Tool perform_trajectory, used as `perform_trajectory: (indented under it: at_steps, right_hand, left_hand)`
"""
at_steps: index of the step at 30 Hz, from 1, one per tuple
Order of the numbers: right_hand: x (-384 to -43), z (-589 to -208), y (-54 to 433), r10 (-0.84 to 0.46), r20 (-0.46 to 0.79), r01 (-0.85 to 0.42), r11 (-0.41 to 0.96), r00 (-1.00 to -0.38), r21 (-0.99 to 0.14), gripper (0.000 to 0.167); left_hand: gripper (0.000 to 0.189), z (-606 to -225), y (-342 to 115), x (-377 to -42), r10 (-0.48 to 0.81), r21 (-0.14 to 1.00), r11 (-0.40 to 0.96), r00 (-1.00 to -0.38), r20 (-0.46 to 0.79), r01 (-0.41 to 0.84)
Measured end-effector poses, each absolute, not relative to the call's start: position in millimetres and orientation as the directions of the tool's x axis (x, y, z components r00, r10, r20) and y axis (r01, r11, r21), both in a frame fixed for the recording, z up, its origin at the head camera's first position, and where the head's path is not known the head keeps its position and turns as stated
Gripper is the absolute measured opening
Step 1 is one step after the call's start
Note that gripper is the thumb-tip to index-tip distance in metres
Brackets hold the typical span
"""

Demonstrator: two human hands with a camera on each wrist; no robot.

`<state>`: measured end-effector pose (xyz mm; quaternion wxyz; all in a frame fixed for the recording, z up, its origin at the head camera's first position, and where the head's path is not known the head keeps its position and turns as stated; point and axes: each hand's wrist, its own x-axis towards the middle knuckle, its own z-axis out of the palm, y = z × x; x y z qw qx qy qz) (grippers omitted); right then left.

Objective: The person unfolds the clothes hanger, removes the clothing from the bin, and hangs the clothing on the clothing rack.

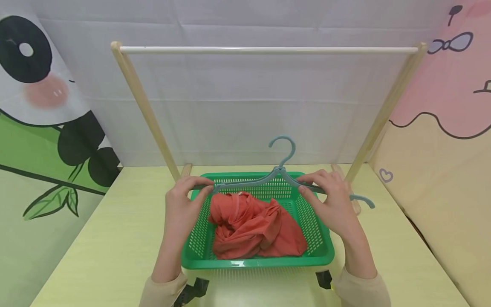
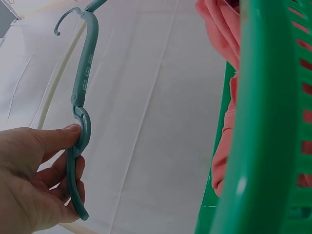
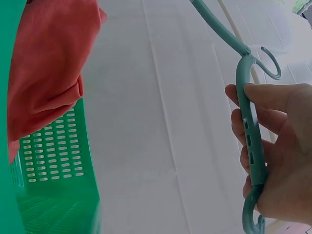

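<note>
A blue-green plastic clothes hanger [image 1: 245, 183] is held up over the basket, its hook pointing upward. My left hand [image 1: 186, 204] pinches the hanger's left end between thumb and fingers; in the left wrist view the fingers curl behind that end. My right hand [image 1: 333, 202] grips the right arm of the hanger, thumb in front and fingers behind, and the curved tip sticks out past it. Beneath, a crumpled red garment [image 1: 257, 230] lies in a green perforated basket [image 1: 257, 263]. Neither hand touches the garment.
Behind the basket stands a rack with a white bar [image 1: 268, 50] on wooden posts [image 1: 147, 113]. The basket rests on a pale yellow table [image 1: 126, 238]. A white cloth [image 1: 245, 94] hangs at the back, with cartoon-printed panels on both sides.
</note>
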<state>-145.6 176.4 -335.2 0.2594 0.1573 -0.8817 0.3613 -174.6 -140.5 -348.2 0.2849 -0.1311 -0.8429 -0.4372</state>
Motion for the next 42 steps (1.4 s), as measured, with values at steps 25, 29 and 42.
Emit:
perform_trajectory:
  at_steps: [25, 29, 42]
  right_hand:
    - [-147, -338, 184, -0.099, 0.564, -0.476, 0.666, -0.82, -0.575, 0.018]
    - [-148, -340, 188, -0.096, 0.577, -0.479, 0.674, -0.811, -0.562, 0.019]
    - [-150, -338, 205, 0.001, 0.594, -0.431, 0.687, -0.805, -0.586, 0.019]
  left_hand:
    - [0.017, -345, -152, -181, 0.156, 0.631, 0.576, -0.828, 0.539, 0.52]
    - [0.024, -332, -156, -185, 0.223, 0.62, 0.574, -0.83, 0.511, 0.535]
    - [0.026, -301, -149, -195, 0.522, 0.539, 0.493, -0.728, 0.445, 0.683]
